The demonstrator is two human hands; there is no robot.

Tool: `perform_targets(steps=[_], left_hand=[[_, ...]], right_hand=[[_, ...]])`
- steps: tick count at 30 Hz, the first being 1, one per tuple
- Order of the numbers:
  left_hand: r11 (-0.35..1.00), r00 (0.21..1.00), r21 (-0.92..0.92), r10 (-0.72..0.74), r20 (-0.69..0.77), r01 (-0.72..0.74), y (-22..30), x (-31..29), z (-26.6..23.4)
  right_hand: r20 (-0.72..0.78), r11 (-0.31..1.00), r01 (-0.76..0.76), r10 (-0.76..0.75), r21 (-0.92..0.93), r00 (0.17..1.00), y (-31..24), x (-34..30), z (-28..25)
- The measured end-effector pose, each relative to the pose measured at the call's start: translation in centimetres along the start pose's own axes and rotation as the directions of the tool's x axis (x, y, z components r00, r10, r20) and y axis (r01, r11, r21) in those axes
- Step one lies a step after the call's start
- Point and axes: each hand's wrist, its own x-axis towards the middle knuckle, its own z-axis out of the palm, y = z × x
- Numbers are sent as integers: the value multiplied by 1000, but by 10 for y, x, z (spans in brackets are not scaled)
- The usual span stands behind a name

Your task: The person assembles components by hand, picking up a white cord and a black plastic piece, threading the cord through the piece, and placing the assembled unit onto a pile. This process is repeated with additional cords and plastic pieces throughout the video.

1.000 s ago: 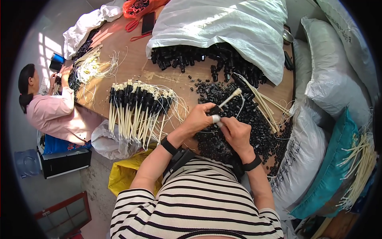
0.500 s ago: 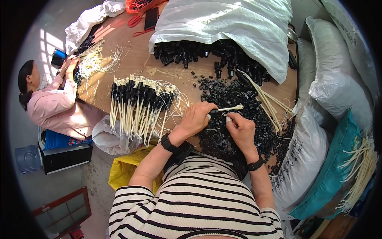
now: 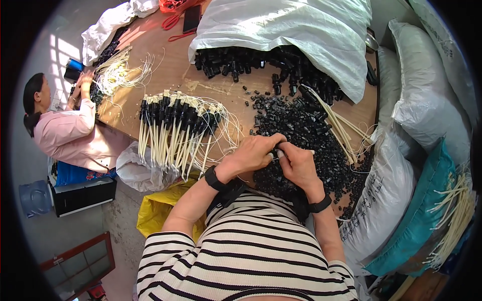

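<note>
My left hand (image 3: 251, 153) and my right hand (image 3: 299, 164) meet over a heap of small black plastic parts (image 3: 314, 120), fingertips pinched together. A bit of something dark shows between the fingers, but the hands hide most of it. Left of my left hand lies a row of cream rods with black sleeves (image 3: 173, 120). Pale connectors top these rods, and thin white wires (image 3: 232, 123) curl out at their right side.
A white woven sack (image 3: 281, 25) spills larger black fittings (image 3: 233, 65) at the back. Loose cream rods (image 3: 336, 123) lie on the right. Full sacks (image 3: 422, 85) stand beyond the table's right edge. At far left, a person in pink (image 3: 75, 120) handles pale wires (image 3: 115, 78).
My hands have drawn together, fingertips now meeting. The cream rod with a pale connector that stuck out between them is no longer visible. The other person's hands shifted slightly.
</note>
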Motion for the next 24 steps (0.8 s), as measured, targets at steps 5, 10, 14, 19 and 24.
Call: perform_targets(steps=[5,10,14,19,24], left_hand=[[997,967,-15,-78,-242,77,1,-2,-10],[968,849,56,243,-470,-246,-3,1,6],[963,847,-63,196,-495,-260,-12,2,13],[894,893,-408,-20,-449,-184,-4,-2,3],[904,798,-103,307,-519,-415,-21,-1,3]], right_hand=[[-83,990,-67,58,-121,995,0,-2,2],[-191,963,-45,-7,-267,982,-7,-3,9],[-255,958,-1,-76,-287,964,-8,-2,9],[-287,966,23,-99,-257,953,-7,-2,7],[-273,998,-1,-17,-67,962,-8,-1,11]])
